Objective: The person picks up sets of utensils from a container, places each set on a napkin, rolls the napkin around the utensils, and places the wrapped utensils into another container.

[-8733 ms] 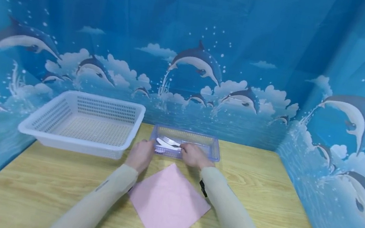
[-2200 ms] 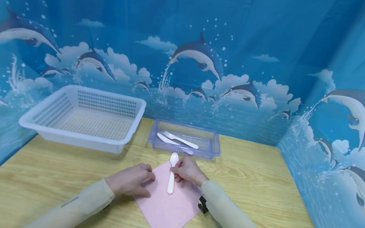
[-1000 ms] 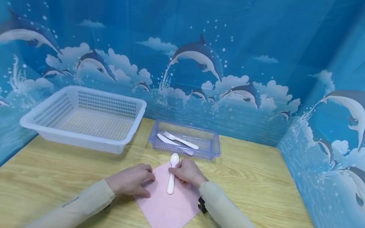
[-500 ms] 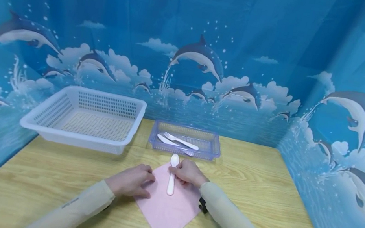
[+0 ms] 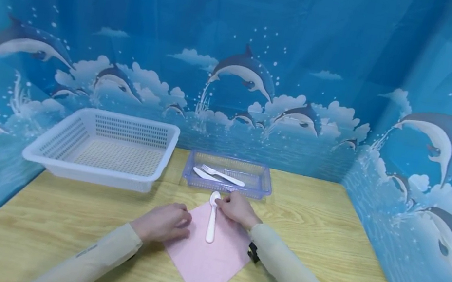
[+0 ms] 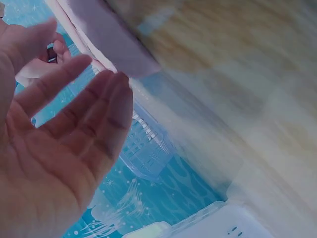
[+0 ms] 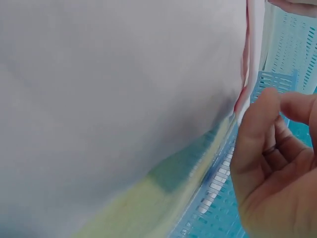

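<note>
A white plastic spoon point(image 5: 211, 225) lies on a pink cloth napkin point(image 5: 205, 271), its bowl at the far corner and its handle pointing toward me. My right hand point(image 5: 238, 209) has its fingers curled, with fingertips at the spoon's neck, just below the bowl. In the right wrist view thumb and index finger of the right hand point(image 7: 277, 153) meet close to the napkin's edge point(image 7: 242, 69). At the napkin's left side rests my left hand point(image 5: 164, 221), fingers loosely bent and holding nothing. The left wrist view shows the palm of the left hand point(image 6: 59, 144).
Behind the napkin stands a small purple see-through basket point(image 5: 260, 191) holding a white fork point(image 5: 225, 176) and a white knife point(image 5: 203, 174). A larger white slotted basket point(image 5: 98, 176) sits at the back left of the wooden table point(image 5: 319, 225). A dolphin-print curtain point(image 5: 335, 40) surrounds the table.
Both hands have come from the purple basket to the napkin, where the spoon from it now lies. Lately my right hand slid up the spoon toward its bowl; the left hand stayed in place.
</note>
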The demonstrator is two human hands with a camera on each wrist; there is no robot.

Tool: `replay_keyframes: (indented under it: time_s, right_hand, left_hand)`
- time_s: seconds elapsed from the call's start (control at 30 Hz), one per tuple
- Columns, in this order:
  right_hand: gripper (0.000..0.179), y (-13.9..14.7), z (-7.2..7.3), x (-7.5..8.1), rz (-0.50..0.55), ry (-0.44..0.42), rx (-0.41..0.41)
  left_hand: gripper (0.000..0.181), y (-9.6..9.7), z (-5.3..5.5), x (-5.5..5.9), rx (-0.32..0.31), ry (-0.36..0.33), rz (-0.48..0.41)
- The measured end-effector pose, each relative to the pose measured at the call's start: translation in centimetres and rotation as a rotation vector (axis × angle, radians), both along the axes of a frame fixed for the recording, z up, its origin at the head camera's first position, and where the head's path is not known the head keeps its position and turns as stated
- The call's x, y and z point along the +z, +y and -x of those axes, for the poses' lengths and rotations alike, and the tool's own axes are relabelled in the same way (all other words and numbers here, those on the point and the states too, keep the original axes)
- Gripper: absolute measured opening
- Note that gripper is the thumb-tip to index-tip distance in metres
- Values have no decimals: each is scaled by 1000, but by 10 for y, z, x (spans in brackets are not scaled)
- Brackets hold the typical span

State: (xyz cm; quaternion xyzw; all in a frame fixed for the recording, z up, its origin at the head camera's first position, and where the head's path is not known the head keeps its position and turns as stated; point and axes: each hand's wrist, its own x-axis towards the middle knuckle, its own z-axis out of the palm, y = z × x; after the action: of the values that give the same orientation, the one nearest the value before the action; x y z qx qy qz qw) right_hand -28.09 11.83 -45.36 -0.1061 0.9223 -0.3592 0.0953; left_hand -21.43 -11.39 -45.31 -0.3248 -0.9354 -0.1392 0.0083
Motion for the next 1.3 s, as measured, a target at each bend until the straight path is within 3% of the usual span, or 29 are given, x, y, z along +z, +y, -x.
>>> replay_keyframes:
  time_s: [0.17, 0.37, 0.5, 0.73, 0.87, 1.1, 1.3]
  right_hand:
    - [49, -1, 4, 4, 13, 53, -3]
    - [42, -2, 6, 7, 3, 104, -1]
    - [36, -2, 8, 9, 21, 127, -10]
    - [29, 0, 14, 13, 38, 184, -67]
    - [25, 2, 19, 14, 51, 224, -82]
    - [16, 3, 31, 15, -49, 398, -95]
    - [16, 2, 37, 16, -95, 432, -83]
  left_hand:
    - [26, 4, 4, 4, 84, 51, -78]
    - [22, 8, 8, 7, 133, 118, -114]
    - [17, 10, 11, 8, 168, 129, -129]
    - [12, 13, 22, 12, 290, 127, -219]
    - [12, 15, 28, 13, 314, 136, -243]
    - [11, 15, 42, 12, 369, 160, -295]
    - [20, 14, 54, 14, 386, 229, -326]
